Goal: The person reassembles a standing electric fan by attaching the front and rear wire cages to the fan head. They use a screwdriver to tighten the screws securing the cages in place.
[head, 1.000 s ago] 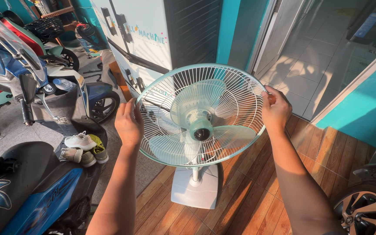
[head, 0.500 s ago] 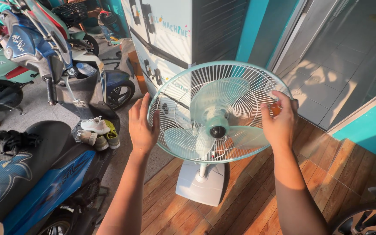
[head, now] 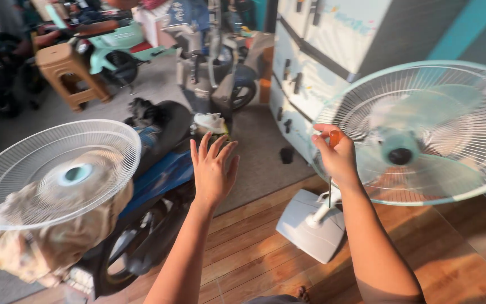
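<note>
Left hand: left hand (head: 214, 169) is open, fingers spread, palm forward, holding nothing. It hangs in the air between the loose grille (head: 56, 171) and the fan (head: 417, 135), touching neither.
Right hand: right hand (head: 337, 156) is closed on a screwdriver (head: 331, 169), orange handle at the fingertips, thin shaft pointing down. The hand sits at the left rim of the fan.
Fan: pale green stand fan, upright on its white base (head: 310, 225) on the wooden floor (head: 254, 253). 1 grille remains around the blades; whether it is the front or rear half, I cannot tell from this angle.
Loose grille: 1 round white wire grille with a pale green hub, resting flat on a cloth-covered object (head: 40, 247) at the left, well apart from the fan.
Progress: judged from the layout, 1 grille is off and set aside. Blades and the remaining grille are not yet removed.
Surroundings: blue scooter (head: 158, 169) behind the left hand; white cabinet (head: 322, 50) behind the fan; brown stool (head: 66, 70) farther back.
</note>
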